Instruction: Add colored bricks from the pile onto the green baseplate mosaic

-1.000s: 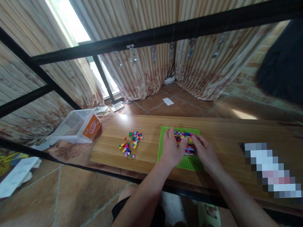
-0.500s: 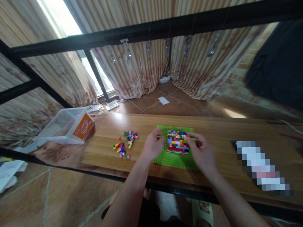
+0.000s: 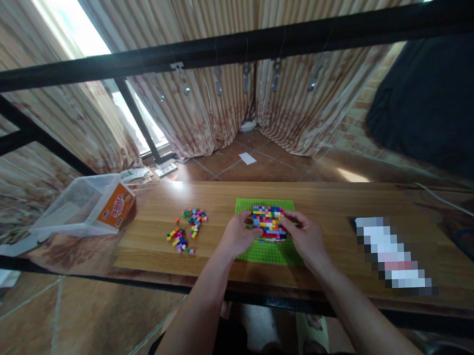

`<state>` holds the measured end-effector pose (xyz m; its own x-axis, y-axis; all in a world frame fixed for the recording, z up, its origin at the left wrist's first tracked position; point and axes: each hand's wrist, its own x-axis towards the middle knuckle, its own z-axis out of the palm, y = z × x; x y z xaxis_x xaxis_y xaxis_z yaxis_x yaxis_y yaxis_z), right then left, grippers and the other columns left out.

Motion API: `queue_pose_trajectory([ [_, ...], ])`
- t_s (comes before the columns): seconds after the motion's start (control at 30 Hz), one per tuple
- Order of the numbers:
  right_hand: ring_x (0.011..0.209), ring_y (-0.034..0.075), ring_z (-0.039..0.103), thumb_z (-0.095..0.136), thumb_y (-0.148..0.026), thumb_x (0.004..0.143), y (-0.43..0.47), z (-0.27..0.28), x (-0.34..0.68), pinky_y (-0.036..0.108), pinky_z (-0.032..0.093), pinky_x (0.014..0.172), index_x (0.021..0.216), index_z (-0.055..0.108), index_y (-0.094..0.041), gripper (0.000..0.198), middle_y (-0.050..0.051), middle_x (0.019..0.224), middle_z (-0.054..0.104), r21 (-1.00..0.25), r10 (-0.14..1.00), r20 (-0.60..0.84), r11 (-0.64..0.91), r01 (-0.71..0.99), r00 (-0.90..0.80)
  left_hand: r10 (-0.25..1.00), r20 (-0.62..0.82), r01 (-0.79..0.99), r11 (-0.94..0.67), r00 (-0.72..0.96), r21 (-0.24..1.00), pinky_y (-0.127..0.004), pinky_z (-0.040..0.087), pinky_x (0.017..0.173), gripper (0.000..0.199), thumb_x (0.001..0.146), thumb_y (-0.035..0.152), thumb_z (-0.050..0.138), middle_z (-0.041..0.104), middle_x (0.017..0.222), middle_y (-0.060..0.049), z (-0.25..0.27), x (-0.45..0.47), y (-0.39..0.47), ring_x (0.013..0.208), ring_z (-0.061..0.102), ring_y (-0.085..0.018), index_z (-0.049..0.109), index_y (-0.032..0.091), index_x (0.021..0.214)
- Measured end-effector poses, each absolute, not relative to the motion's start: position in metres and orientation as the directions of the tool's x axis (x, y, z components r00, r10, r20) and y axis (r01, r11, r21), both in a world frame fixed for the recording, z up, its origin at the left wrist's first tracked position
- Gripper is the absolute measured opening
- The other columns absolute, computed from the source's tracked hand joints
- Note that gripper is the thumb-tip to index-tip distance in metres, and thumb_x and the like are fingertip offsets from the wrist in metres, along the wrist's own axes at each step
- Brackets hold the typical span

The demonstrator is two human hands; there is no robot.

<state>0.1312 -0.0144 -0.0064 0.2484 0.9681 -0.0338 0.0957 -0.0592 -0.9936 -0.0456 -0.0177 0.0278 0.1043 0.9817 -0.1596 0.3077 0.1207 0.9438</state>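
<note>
A multicoloured block of toy building bricks (image 3: 268, 223) stands on a green studded baseplate (image 3: 263, 254) on the wooden table. My left hand (image 3: 239, 235) is closed about its left side, with the thumb across the lower left front and the fingers behind. From the right, my right hand (image 3: 304, 236) grips the other side, its fingertips on the upper right edge. Some of the fingers are hidden behind the block. Left of the baseplate, loose small bricks (image 3: 194, 216) lie in a scattered pile.
At the table's left end is a clear plastic bin (image 3: 78, 203) with an orange label. A blurred-out flat object (image 3: 391, 255) lies on the right of the wooden table (image 3: 331, 205). A black metal rail (image 3: 225, 51) crosses above, with curtains behind.
My left hand has moved right, from beside the block onto its left side. My right hand stays at the right side. The whole view has shifted slightly.
</note>
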Motion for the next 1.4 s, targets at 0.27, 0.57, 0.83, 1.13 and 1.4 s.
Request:
queue_pose_trajectory([
  [0.27,0.083,0.023,0.069,0.070,-0.055,0.070,-0.017,-0.010,0.132,0.036,0.053,0.072,0.100,0.072,-0.016,0.049,0.009,0.095,0.076,-0.994,0.973,-0.078,-0.093,0.060,0.216,0.977,-0.207,0.256,0.188,0.050,0.948,-0.022,0.046,0.065,0.042,0.066,0.010,0.067,0.070,0.090,-0.005,0.023,-0.042,-0.016,0.073,0.060,-0.013,0.068,0.011,0.107],
  [0.57,0.090,0.024,0.069,0.067,-0.057,0.073,-0.020,-0.004,0.133,0.036,0.054,0.076,0.107,0.069,-0.016,0.053,0.011,0.104,0.075,-0.980,0.983,-0.072,-0.101,0.171,0.172,0.979,-0.198,0.208,0.184,0.051,0.961,-0.024,0.049,0.068,0.042,0.069,0.015,0.070,0.072,0.093,-0.007,0.019,-0.040,-0.016,0.075,0.063,-0.015,0.068,0.009,0.111],
  [0.83,0.099,0.026,0.069,0.076,-0.050,0.068,-0.019,-0.004,0.128,0.044,0.051,0.091,0.117,0.066,-0.016,0.061,0.011,0.110,0.074,-0.939,0.985,-0.045,-0.098,0.331,0.166,0.974,-0.225,0.162,0.218,0.030,0.962,-0.023,0.047,0.066,0.041,0.068,0.011,0.068,0.072,0.090,-0.007,0.023,-0.035,-0.018,0.073,0.062,-0.014,0.067,0.008,0.110],
  [1.13,0.095,0.027,0.070,0.078,-0.051,0.063,-0.018,-0.003,0.127,0.044,0.051,0.089,0.110,0.069,-0.016,0.059,0.011,0.105,0.075,-0.944,0.972,-0.071,-0.138,0.298,0.223,0.981,-0.191,0.270,0.187,-0.012,0.944,-0.026,0.049,0.069,0.036,0.069,0.015,0.069,0.073,0.096,-0.008,0.014,-0.032,-0.017,0.077,0.064,-0.017,0.069,0.010,0.104],
  [1.4,0.084,0.026,0.071,0.075,-0.059,0.067,-0.017,-0.014,0.136,0.042,0.054,0.079,0.109,0.070,-0.018,0.059,0.011,0.100,0.076,-0.940,0.984,-0.026,-0.084,0.330,0.176,0.995,-0.084,0.475,0.102,-0.058,0.874,-0.028,0.049,0.071,0.037,0.074,0.036,0.071,0.073,0.093,-0.008,0.023,-0.053,-0.022,0.080,0.064,-0.019,0.071,0.013,0.104],
])
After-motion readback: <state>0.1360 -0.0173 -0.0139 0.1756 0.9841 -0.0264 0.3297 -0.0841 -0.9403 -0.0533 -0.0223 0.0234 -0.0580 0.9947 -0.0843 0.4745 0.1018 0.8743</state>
